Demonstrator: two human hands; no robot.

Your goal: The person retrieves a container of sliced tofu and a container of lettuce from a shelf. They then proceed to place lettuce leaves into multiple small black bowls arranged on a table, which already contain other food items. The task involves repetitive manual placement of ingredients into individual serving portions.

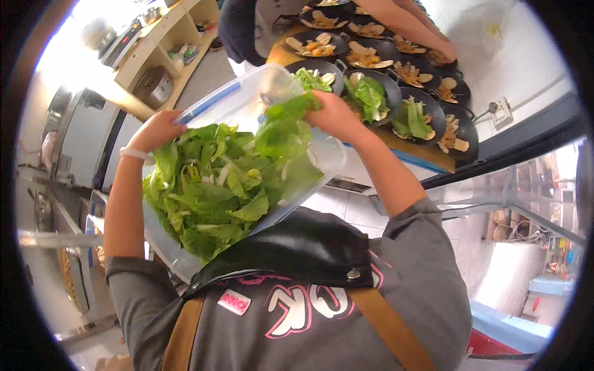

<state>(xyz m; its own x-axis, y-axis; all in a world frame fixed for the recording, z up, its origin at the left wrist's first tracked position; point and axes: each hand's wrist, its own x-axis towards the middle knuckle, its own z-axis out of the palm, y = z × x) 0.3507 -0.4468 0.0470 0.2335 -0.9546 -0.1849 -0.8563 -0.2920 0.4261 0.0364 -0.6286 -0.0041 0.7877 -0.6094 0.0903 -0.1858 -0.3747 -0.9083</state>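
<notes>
A clear plastic tub (332, 162) leans against my dark apron, heaped with torn green lettuce leaves (218, 185). My left hand (158, 130) grips the tub's rim at its far left side. Over the far right of the tub, my right hand (332, 113) pinches a bunch of leafy greens (285, 123), slightly blurred. Just beyond it stand black two-handled pans. Greens lie on the food in a near pan (390, 92), in another pan to its right (429, 116) and in one to its left (336, 69). The rightmost near pan (466, 139) shows pale slices and brownish food without greens.
Several more filled pans (371, 51) stand in rows on a wooden board (436, 160). Another person's arm (417, 23) reaches over the far pans. A wall socket with a plug (502, 112) is at right. Shelving with a metal pot (155, 88) stands at left.
</notes>
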